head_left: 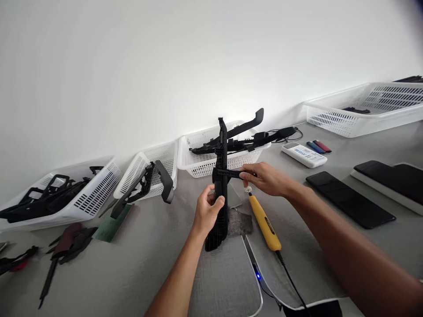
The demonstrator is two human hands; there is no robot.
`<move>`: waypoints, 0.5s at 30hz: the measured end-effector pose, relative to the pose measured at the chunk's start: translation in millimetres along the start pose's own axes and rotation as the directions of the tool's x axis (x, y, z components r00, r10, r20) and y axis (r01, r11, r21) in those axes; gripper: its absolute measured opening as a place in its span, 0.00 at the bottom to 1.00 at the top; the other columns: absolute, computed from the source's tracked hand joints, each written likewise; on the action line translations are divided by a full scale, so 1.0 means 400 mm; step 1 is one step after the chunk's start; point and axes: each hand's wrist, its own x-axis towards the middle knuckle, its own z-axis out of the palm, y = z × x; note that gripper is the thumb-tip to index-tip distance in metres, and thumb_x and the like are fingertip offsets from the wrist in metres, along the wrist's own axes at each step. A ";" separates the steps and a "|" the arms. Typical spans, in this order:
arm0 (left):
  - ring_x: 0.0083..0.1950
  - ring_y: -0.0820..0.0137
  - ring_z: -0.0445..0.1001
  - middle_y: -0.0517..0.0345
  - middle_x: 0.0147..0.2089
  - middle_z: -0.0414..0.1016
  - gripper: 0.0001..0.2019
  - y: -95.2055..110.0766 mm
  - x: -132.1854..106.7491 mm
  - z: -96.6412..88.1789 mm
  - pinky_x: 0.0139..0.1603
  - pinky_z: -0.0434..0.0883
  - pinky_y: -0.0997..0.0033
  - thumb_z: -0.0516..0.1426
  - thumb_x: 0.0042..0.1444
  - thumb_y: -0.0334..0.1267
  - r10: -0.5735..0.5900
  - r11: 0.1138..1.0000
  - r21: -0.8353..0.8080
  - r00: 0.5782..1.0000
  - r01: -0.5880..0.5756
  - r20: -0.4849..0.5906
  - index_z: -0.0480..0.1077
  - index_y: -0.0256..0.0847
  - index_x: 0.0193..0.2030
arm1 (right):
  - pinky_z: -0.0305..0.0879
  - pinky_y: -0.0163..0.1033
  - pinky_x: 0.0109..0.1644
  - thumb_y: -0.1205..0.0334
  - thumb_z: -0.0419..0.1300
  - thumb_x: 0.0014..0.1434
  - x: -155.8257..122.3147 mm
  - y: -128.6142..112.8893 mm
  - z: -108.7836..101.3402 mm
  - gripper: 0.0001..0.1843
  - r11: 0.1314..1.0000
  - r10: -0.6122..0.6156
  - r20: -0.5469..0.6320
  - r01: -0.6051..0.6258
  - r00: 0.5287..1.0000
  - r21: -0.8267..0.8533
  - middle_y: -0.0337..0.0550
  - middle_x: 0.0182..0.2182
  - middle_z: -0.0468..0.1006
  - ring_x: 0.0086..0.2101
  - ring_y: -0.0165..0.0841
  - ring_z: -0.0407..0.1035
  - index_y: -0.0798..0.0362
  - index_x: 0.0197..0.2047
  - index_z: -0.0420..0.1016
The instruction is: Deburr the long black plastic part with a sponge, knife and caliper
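Note:
My left hand [207, 210] is closed around a long black plastic trim part [222, 185], which stands nearly upright over the table. From the right, my right hand [261, 177] pinches the end of a short black plastic bar [233, 173]. That bar reaches across to the long part and meets it at mid-height; whether the two are joined I cannot tell. Below my right hand lies a yellow corded hand tool [264, 222], its tip by a small white piece [247, 189]. A grey cloth-like pad [239, 222] sits just right of the long part's lower end.
White baskets [194, 169] with black plastic parts line the wall. Another basket [350, 127] stands far right. A white label-covered device [304, 154], lighters [320, 146] and a black phone [350, 198] lie on the right. Black and maroon tools [68, 242] lie left, near a green sheet [112, 224].

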 end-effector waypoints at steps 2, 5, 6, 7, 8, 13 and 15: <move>0.25 0.75 0.59 0.67 0.25 0.66 0.20 0.002 -0.001 0.001 0.25 0.59 0.77 0.68 0.56 0.49 0.001 1.000 -0.004 1.000 -0.001 0.007 0.72 0.41 0.48 | 0.56 0.39 0.34 0.50 0.50 0.74 -0.001 0.000 0.000 0.24 1.000 -0.004 -0.006 0.004 1.000 0.001 0.40 0.25 0.75 0.25 0.31 0.63 0.51 0.29 0.71; 0.25 0.75 0.61 0.67 0.25 0.67 0.20 0.005 -0.003 0.004 0.26 0.61 0.76 0.68 0.56 0.50 0.009 1.000 -0.003 1.000 -0.009 0.013 0.72 0.41 0.48 | 0.55 0.39 0.34 0.48 0.51 0.73 -0.001 0.001 -0.001 0.22 1.000 -0.011 -0.038 0.010 0.999 -0.015 0.39 0.24 0.73 0.26 0.32 0.62 0.50 0.30 0.69; 0.26 0.74 0.61 0.66 0.26 0.68 0.20 0.006 -0.004 0.005 0.27 0.61 0.76 0.68 0.56 0.50 0.011 1.000 -0.003 1.000 -0.011 0.014 0.72 0.41 0.48 | 0.55 0.39 0.33 0.48 0.51 0.73 -0.001 0.002 -0.002 0.22 1.000 -0.008 -0.047 0.007 0.999 -0.024 0.39 0.24 0.72 0.26 0.32 0.62 0.50 0.30 0.69; 0.26 0.74 0.62 0.66 0.26 0.68 0.20 0.008 -0.005 0.006 0.27 0.62 0.76 0.68 0.56 0.50 0.011 1.000 -0.003 1.000 -0.011 0.015 0.72 0.41 0.48 | 0.54 0.40 0.33 0.47 0.51 0.72 -0.001 0.003 -0.002 0.21 0.999 -0.001 -0.052 -0.001 0.999 -0.034 0.38 0.24 0.71 0.26 0.32 0.61 0.50 0.31 0.69; 0.26 0.74 0.62 0.66 0.26 0.68 0.20 0.009 -0.005 0.007 0.27 0.62 0.76 0.68 0.55 0.50 0.009 1.000 -0.004 1.000 -0.009 0.014 0.72 0.41 0.47 | 0.54 0.40 0.33 0.47 0.52 0.72 -0.001 0.003 -0.003 0.21 0.999 0.009 -0.053 -0.011 0.999 -0.040 0.38 0.24 0.71 0.26 0.32 0.61 0.50 0.32 0.70; 0.26 0.74 0.63 0.65 0.27 0.70 0.21 0.011 -0.006 0.010 0.27 0.62 0.76 0.69 0.54 0.50 -0.005 1.000 -0.017 1.000 0.005 0.015 0.73 0.40 0.47 | 0.53 0.41 0.33 0.47 0.53 0.71 -0.003 0.003 -0.006 0.20 0.995 0.060 -0.048 -0.064 0.997 -0.079 0.39 0.24 0.73 0.26 0.33 0.62 0.51 0.34 0.73; 0.26 0.74 0.63 0.65 0.27 0.70 0.20 0.009 -0.006 0.011 0.27 0.61 0.76 0.69 0.54 0.50 -0.010 1.000 -0.028 1.000 0.011 0.016 0.73 0.40 0.47 | 0.53 0.41 0.33 0.47 0.53 0.71 -0.003 0.002 -0.008 0.20 0.991 0.065 -0.059 -0.071 0.996 -0.109 0.40 0.23 0.73 0.25 0.33 0.62 0.51 0.34 0.74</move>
